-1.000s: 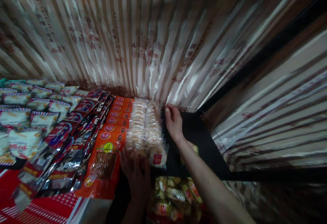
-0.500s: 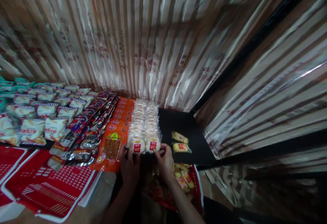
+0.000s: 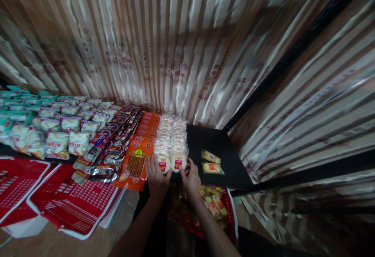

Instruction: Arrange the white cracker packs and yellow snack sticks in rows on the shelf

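Observation:
Two rows of clear packets of pale round rice crackers [image 3: 171,141] lie on a black shelf [image 3: 231,163]. My left hand [image 3: 156,177] rests at the front end of the left row, fingers stretched along it. My right hand [image 3: 190,175] touches the front end of the right row, fingers partly curled against the nearest packet. Neither hand lifts a packet. Left of the crackers lies a row of orange snack packets [image 3: 139,151]. Two small yellow packets [image 3: 211,162] lie on the bare black shelf to the right of my right hand.
Dark foil packets [image 3: 109,143] and white and green packets [image 3: 55,132] fill the shelf to the left. Red printed bags [image 3: 67,202] lie below the shelf's front edge. A red bag of yellow packets [image 3: 213,206] sits below my right hand. Striped shiny curtains [image 3: 175,46] hang behind.
My right hand came back from the far end of the cracker row to its front end. The head drew back, so more of the shelf and the red bags shows.

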Motion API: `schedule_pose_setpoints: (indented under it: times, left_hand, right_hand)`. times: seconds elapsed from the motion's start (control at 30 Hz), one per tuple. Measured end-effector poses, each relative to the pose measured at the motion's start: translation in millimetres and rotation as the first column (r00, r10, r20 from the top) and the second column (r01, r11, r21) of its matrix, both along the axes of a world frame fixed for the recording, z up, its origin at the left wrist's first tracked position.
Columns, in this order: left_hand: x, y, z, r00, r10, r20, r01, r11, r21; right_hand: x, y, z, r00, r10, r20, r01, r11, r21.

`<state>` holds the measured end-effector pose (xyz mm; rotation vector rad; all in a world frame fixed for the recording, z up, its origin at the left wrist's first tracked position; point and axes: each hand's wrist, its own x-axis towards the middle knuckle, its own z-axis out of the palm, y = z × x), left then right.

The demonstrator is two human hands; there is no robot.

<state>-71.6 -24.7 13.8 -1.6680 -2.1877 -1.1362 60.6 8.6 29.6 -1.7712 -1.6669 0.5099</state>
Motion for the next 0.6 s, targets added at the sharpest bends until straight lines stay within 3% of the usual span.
schedule_pose_setpoints:
  times: [0.37, 0.47, 0.6]
  left_hand:
    - [1, 3, 4.5, 0.994, -0.004, 0.105, 0.008, 0.999, -0.038]
    - [1, 3, 5.9, 0.996, -0.015, 0.090, 0.021, 0.998, -0.057]
    - [1, 2, 5.9, 0.996, -0.003, 0.084, 0.009, 0.997, -0.079]
  right_hand:
    - [-7, -3, -1.0, 0.977, -0.005, 0.212, 0.012, 0.999, -0.030]
    - [-7, -3, 0.1, 0.986, 0.010, 0.167, -0.008, 1.000, -0.012]
    - [-2, -12, -1.7, 0.996, 0.066, -0.054, -0.061, 0.994, 0.093]
